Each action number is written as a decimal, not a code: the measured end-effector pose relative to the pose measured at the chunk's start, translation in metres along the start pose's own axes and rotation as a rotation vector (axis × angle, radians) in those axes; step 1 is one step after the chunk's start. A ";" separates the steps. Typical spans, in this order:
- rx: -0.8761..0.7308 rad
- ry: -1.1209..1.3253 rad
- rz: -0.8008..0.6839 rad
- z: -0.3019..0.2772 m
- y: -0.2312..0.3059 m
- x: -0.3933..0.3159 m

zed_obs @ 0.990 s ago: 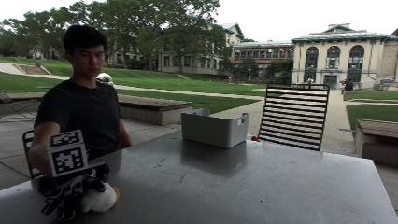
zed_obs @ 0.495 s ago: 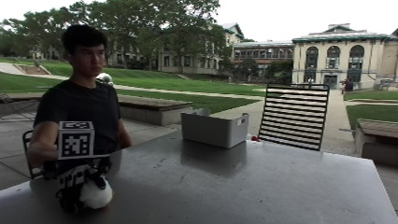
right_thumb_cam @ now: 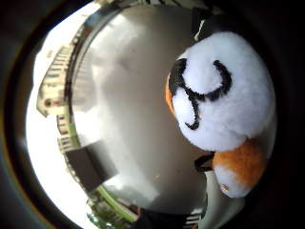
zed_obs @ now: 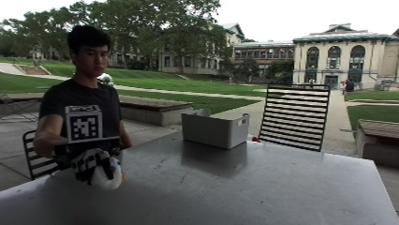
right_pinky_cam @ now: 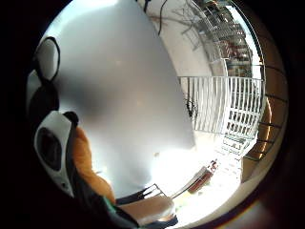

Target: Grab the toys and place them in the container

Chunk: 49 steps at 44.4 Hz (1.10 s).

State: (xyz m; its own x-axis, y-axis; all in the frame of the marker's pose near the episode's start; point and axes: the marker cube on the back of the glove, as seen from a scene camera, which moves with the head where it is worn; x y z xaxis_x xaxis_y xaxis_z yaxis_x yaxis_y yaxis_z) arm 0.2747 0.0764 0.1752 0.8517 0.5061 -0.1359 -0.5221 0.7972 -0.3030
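Change: over the last second the gloved right hand (zed_obs: 93, 165) has risen, lifting the plush toy (zed_obs: 107, 174) from resting on the counter (zed_obs: 249, 187) to just above its near corner.
Hand state: fingers curled round the white-and-orange plush toy; the thumb side palm view shows its stitched face close to the palm.
Container (zed_obs: 214, 127): grey open bin at the counter's far edge, well apart from the toy.
Task meaning: pickup appears complete; carry across and release remain.
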 end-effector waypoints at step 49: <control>0.196 -0.064 -0.379 -0.249 0.109 -0.323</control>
State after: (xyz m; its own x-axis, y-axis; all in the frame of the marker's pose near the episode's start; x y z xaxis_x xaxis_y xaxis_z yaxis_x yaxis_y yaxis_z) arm -0.0464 -0.0824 -0.0491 0.9836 0.1800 0.0114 -0.1769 0.9750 -0.1347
